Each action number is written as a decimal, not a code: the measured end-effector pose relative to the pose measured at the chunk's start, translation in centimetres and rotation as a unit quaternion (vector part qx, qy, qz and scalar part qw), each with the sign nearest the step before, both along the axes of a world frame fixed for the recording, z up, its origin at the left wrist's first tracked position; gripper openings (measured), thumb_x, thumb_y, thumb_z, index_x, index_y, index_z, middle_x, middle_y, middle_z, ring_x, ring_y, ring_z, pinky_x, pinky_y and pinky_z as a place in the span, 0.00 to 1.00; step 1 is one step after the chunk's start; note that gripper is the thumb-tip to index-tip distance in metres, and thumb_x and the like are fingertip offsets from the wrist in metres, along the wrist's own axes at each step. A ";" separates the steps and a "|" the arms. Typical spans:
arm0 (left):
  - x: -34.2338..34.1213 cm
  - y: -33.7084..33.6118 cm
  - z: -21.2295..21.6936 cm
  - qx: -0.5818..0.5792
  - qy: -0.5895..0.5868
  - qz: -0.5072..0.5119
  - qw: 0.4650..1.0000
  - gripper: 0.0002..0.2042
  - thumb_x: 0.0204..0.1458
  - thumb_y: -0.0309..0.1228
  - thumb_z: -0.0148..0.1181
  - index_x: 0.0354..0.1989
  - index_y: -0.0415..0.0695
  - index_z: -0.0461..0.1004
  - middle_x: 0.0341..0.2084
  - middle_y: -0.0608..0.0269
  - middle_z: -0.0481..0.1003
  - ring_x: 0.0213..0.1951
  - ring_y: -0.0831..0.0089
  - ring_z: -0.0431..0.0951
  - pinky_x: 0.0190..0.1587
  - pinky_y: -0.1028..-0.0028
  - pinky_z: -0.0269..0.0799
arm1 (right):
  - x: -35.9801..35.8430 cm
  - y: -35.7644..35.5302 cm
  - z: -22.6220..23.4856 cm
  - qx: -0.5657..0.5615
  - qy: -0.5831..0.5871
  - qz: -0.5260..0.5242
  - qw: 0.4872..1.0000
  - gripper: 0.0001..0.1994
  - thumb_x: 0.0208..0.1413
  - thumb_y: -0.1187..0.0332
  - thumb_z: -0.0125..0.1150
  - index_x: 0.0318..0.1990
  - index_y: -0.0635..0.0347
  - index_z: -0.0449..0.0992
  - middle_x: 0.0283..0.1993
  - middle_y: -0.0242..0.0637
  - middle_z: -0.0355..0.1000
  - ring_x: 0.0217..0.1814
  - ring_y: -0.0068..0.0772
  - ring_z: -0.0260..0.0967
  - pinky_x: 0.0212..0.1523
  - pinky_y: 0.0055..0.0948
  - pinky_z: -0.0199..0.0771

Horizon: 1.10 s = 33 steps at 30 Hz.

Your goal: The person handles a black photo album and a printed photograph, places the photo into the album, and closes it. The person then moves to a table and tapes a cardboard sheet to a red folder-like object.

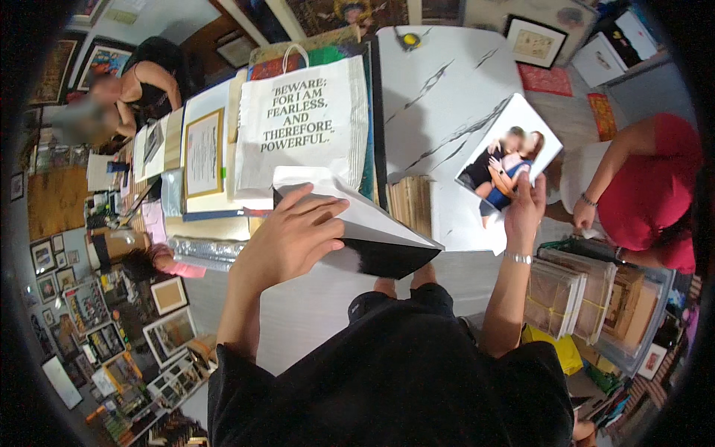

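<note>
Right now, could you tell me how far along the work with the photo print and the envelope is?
Midway. Done: the right hand has the photo print lifted. In hand: the left hand steadies the black-and-white envelope. Left: the print is outside it.

The left hand [287, 238] covered part of the black-and-white sheet [365, 227]; the photo print's [509, 160] faces were blurred (the seated person's too).
</note>
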State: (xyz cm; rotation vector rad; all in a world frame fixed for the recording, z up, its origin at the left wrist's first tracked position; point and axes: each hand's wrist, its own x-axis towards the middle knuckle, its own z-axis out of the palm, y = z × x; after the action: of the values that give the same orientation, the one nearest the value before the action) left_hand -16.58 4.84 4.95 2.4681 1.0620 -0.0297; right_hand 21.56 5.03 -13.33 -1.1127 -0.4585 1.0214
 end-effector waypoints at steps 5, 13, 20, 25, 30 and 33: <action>2.3 0.7 0.7 -0.035 -0.036 -0.103 0.993 0.09 0.59 0.37 0.54 0.39 0.44 0.71 0.50 0.57 0.75 0.56 0.62 0.71 0.66 0.57 0.55 | -4.3 -4.5 14.4 0.082 -0.158 0.007 0.984 0.11 0.65 0.73 0.55 0.52 0.63 0.68 0.43 0.31 0.73 0.42 0.14 0.68 0.42 0.17 0.69; 4.5 1.1 3.2 0.021 -0.107 -0.227 0.968 0.10 0.55 0.37 0.58 0.32 0.43 0.70 0.32 0.61 0.74 0.42 0.61 0.74 0.57 0.61 0.61 | -8.5 -8.8 17.6 0.071 -0.355 0.053 0.931 0.08 0.65 0.70 0.54 0.44 0.67 0.67 0.32 0.29 0.63 0.35 0.16 0.58 0.36 0.20 0.63; 4.7 1.1 5.0 0.065 -0.116 -0.249 0.959 0.11 0.52 0.39 0.62 0.31 0.45 0.72 0.26 0.64 0.71 0.36 0.65 0.70 0.45 0.66 0.61 | -8.4 -11.0 19.7 -0.028 -0.464 0.130 0.876 0.09 0.63 0.72 0.56 0.45 0.67 0.67 0.31 0.46 0.66 0.31 0.30 0.65 0.34 0.28 0.65; 4.7 0.7 5.0 0.123 -0.165 -0.253 0.945 0.11 0.49 0.39 0.64 0.27 0.45 0.73 0.24 0.66 0.69 0.33 0.67 0.69 0.41 0.69 0.61 | -9.0 -11.1 21.0 0.008 -0.495 0.172 0.852 0.09 0.62 0.73 0.56 0.46 0.66 0.67 0.32 0.53 0.70 0.31 0.52 0.69 0.32 0.36 0.68; 4.2 0.1 5.7 0.237 -0.140 -0.228 0.934 0.10 0.46 0.37 0.67 0.26 0.47 0.74 0.23 0.69 0.67 0.32 0.70 0.69 0.40 0.70 0.62 | -9.9 -10.9 21.9 0.001 -0.573 0.183 0.799 0.09 0.58 0.76 0.56 0.46 0.64 0.69 0.35 0.52 0.71 0.37 0.55 0.71 0.35 0.42 0.70; 4.3 -0.3 6.1 0.286 -0.149 -0.211 0.923 0.09 0.44 0.37 0.68 0.26 0.49 0.74 0.22 0.70 0.66 0.31 0.72 0.69 0.40 0.71 0.62 | -11.1 -10.3 22.4 0.075 -0.636 0.159 0.751 0.12 0.54 0.78 0.57 0.46 0.63 0.70 0.38 0.49 0.69 0.40 0.53 0.71 0.37 0.44 0.71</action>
State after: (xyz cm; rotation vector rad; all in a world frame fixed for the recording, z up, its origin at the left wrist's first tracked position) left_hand -12.28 4.57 11.02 3.0429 0.4241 0.5806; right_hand 10.45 -5.25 9.10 -1.4999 -1.8460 0.3180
